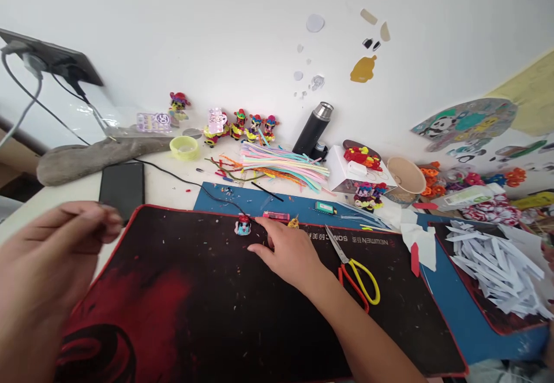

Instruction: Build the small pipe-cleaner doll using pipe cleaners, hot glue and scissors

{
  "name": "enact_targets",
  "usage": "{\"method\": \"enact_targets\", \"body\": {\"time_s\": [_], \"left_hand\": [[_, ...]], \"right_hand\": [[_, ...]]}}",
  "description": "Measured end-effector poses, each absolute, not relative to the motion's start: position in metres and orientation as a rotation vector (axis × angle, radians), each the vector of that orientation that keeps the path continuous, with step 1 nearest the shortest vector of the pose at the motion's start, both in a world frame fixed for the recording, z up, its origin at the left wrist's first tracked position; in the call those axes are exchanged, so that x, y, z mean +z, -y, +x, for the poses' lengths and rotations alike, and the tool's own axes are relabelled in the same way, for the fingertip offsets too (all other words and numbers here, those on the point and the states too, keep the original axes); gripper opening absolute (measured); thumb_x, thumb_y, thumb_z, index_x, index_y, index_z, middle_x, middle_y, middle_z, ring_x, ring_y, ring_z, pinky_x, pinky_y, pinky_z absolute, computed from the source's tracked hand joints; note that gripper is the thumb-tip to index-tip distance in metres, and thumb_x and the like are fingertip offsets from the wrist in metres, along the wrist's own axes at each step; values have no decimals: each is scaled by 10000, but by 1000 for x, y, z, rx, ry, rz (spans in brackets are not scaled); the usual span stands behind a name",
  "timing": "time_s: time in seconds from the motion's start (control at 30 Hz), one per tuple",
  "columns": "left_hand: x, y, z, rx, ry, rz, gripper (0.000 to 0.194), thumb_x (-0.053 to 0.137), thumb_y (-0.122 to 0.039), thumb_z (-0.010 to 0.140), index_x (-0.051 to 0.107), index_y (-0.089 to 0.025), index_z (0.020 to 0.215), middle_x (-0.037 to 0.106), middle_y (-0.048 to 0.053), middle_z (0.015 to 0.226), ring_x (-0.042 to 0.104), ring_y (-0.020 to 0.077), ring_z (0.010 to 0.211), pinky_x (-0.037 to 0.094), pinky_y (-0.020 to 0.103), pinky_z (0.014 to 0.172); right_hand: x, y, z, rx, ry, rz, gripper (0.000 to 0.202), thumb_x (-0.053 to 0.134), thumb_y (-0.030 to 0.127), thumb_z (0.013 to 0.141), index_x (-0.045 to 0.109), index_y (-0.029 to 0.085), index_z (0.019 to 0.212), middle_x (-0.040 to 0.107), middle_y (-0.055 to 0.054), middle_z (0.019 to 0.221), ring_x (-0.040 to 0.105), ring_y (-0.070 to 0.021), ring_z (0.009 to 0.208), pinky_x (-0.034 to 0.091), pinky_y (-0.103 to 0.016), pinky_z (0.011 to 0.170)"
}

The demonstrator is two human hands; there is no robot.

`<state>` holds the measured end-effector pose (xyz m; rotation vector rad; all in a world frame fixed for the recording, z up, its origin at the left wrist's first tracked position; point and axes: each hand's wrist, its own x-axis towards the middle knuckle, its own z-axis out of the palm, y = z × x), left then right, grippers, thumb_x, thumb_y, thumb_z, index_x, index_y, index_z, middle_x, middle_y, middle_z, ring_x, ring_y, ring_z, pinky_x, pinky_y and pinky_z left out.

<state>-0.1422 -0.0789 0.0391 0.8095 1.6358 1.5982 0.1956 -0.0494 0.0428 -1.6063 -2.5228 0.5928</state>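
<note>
My left hand is raised over the left edge of the dark desk mat, its fingertips pressed together in a pinch. Whatever they may hold is too small to make out. My right hand reaches across the mat, thumb and forefinger spread apart. Just left of its forefinger sits a small blue doll's head with a red and black top. A pink lighter lies past the knuckles, beside a small yellowish piece. Scissors with one red and one yellow handle rest open to the right of this hand.
Pastel pipe cleaners are heaped behind the mat, near a black thermos. Finished dolls line the wall. A phone lies at left. Paper strips are piled at right, where another person's hand shows.
</note>
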Motion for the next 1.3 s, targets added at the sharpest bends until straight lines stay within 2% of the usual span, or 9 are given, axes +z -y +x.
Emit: {"method": "enact_targets", "body": {"time_s": [0.07, 0.17, 0.37, 0.63, 0.7, 0.8, 0.93, 1.1, 1.3], "left_hand": [[38, 81, -115, 1495, -1528, 740, 378, 939, -465, 698, 688, -208, 816, 670, -12, 791, 561, 160, 764, 458, 260, 678], [27, 84, -93, 1342, -1483, 799, 412, 939, -538, 695, 722, -206, 808, 691, 10, 790, 577, 180, 748, 463, 271, 640], [12, 81, -88, 1214, -1456, 911, 360, 878, -542, 775, 733, -214, 813, 700, 14, 792, 574, 186, 742, 468, 279, 639], [10, 80, -79, 1199, -1375, 854, 354, 888, -545, 779, 754, -219, 802, 723, 21, 783, 602, 177, 718, 499, 251, 618], [9, 81, -73, 1183, -1341, 775, 376, 900, -561, 760, 771, -212, 812, 776, 54, 856, 668, 202, 772, 556, 268, 666], [7, 83, -62, 1138, -1261, 637, 375, 925, -543, 742, 794, -207, 844, 823, 121, 1151, 751, 297, 1050, 636, 351, 870], [8, 84, -51, 1130, -1149, 522, 312, 935, -470, 757, 792, -204, 834, 764, 140, 1380, 676, 366, 1330, 608, 442, 1071], [12, 84, -43, 1097, -1048, 415, 277, 948, -398, 750, 772, -197, 820, 790, 138, 1334, 703, 372, 1304, 599, 492, 1101], [14, 90, -38, 1081, -1016, 365, 260, 939, -380, 767, 764, -198, 828, 813, 128, 1258, 714, 371, 1281, 610, 500, 1083]], "right_hand": [[44, 41, 186, 576, 2576, -1619, 586, 713, 478, 1030, 570, 221, 1536, 798, -126, 1224, 773, -331, 1085, 588, -443, 905], [42, 31, 178, 550, 2612, -1647, 616, 740, 476, 1012, 553, 221, 1540, 764, -154, 1327, 755, -361, 1155, 594, -470, 921], [35, 24, 173, 595, 2650, -1635, 588, 759, 445, 1003, 568, 211, 1508, 773, -157, 1291, 758, -361, 1140, 596, -480, 911], [29, 23, 168, 614, 2601, -1645, 426, 715, 405, 1027, 645, 222, 1405, 806, -102, 1146, 784, -313, 986, 563, -395, 797], [28, 24, 168, 669, 2551, -1648, 426, 720, 418, 1019, 658, 226, 1394, 811, -85, 1053, 780, -283, 918, 545, -369, 781], [29, 28, 169, 762, 2482, -1631, 427, 738, 416, 1004, 668, 227, 1381, 801, -48, 947, 764, -248, 846, 516, -342, 757], [32, 35, 171, 866, 2384, -1574, 418, 767, 399, 986, 668, 233, 1356, 783, -9, 893, 742, -221, 814, 471, -321, 717], [35, 44, 171, 911, 2332, -1500, 392, 780, 390, 977, 670, 264, 1331, 765, 13, 880, 710, -194, 763, 426, -299, 676], [35, 53, 171, 957, 2285, -1451, 397, 784, 345, 973, 661, 266, 1341, 749, 25, 880, 688, -179, 744, 437, -292, 679]]}}
